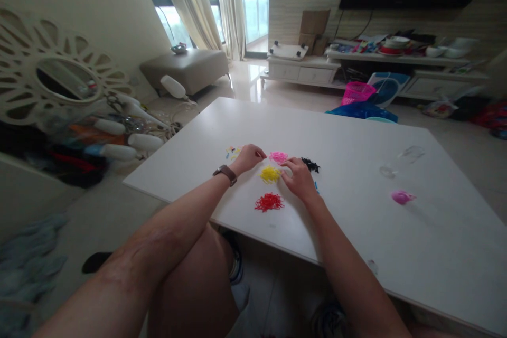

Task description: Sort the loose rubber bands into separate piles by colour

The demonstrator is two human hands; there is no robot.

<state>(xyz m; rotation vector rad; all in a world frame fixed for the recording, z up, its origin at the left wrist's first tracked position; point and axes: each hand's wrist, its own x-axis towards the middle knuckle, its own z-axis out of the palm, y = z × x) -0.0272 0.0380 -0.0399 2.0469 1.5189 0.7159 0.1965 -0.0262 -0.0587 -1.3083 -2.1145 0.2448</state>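
Several small piles of thin, coloured loops that look like rubber bands lie on the white table [348, 232]. My left hand [250, 156], with a brown watch [225, 173] on its wrist, is curled beside the pink pile [279, 157]; whatever its fingers hold is too small to make out. The thumb and forefinger of my right hand [299, 179] are apart, close to the yellow pile [270, 174] and the pink one. Nearer to me is a red pile [269, 202]. A black pile [311, 164] and some blue bits [316, 187] lie partly behind my right hand. Mixed coloured pieces [233, 152] sit left of my left hand.
At the table's right lie a purple-pink object [402, 197] and clear plastic pieces [412, 154]. White lamp arms [144, 141] stand off its left edge. Beyond the far edge are a pink basket [357, 93] and a low white cabinet [301, 71].
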